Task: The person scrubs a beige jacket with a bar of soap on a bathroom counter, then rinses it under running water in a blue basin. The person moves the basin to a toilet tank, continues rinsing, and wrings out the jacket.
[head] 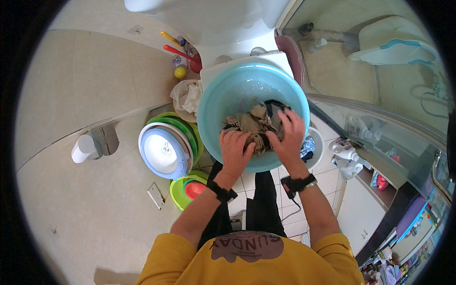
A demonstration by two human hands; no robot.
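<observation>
A round light-blue plastic basin (210, 117) stands before me, with a wet brown garment with black parts (245, 123) bunched in its near half. Water or suds glisten on the basin's far inner side. At the near left of the garment, my left hand (234, 151) lies with fingers bent over the cloth and the thumb apart; whether it grips is unclear. Slightly blurred, my right hand (290, 139) touches the garment's right side, its fingers spread over the dark cloth. Both wrists wear black bands.
The basin sits on a white toilet (245, 42). Stacked washbasins (162, 153) and a lime-green basin (174, 190) lie left, beside a lined waste bin (188, 98). Right of the blue basin are a white bucket with cloth (315, 156), a detergent bottle (343, 149) and a glass shower screen (388, 131).
</observation>
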